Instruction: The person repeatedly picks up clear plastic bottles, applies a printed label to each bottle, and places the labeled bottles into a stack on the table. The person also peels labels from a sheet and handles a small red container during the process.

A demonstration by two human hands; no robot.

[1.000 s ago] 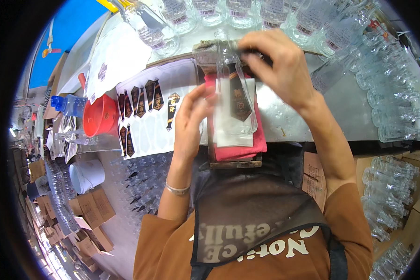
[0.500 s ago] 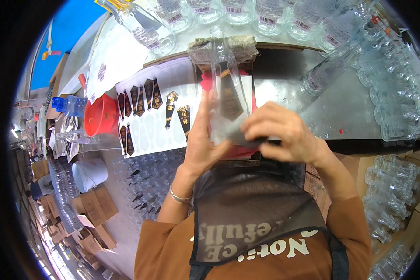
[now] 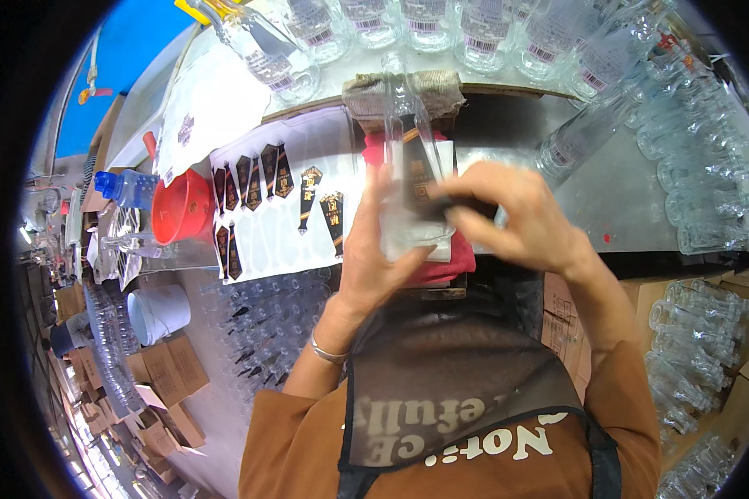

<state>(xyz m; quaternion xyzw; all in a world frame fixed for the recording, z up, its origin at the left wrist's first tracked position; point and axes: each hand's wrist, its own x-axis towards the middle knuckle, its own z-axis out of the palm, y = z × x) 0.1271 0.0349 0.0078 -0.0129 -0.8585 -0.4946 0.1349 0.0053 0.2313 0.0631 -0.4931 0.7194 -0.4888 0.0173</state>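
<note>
Left head fisheye, close above, facing down onto workbench [image 3: 612, 204].

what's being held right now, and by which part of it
The left grip holds the clear bottle at its lower left side. The right grip pinches a blurred dark thing; by which part cannot be told.

Metal bench [image 3: 632, 200]: grey, right of the right fingers [image 3: 478, 185], a clear bottle [image 3: 564, 151] slanting over it; left of the left fingers [image 3: 369, 208], a white label sheet [image 3: 266, 243].
Pale top [image 3: 333, 79]: beyond all fingers, a row of upright bottles [image 3: 429, 29].
Wooden stand [image 3: 445, 293]: beneath the fingers, folded pink cloth [image 3: 433, 274].
Floor [image 3: 229, 420]: left of the left fingers, cardboard boxes [image 3: 166, 370].
</note>
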